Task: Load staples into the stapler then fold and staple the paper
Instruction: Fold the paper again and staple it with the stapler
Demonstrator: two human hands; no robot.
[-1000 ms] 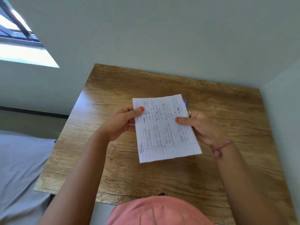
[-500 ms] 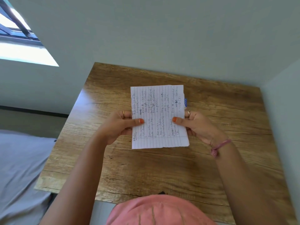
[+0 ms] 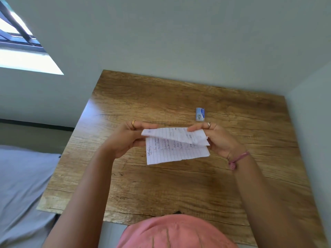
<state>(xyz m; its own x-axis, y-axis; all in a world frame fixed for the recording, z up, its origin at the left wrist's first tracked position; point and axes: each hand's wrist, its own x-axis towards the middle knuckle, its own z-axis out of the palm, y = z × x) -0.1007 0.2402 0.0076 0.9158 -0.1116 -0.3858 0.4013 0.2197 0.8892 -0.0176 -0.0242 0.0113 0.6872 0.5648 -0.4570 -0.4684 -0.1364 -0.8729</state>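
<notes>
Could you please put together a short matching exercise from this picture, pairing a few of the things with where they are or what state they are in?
Things:
1. paper
2. staple box
3. bracelet
4. gold ring

Descriptions:
A. on the left hand
B. lying on the table, beyond the hands
C. far edge bent over toward the person
D. pink, round the right hand's wrist

Pairs: 1-C, 2-B, 3-D, 4-A
</notes>
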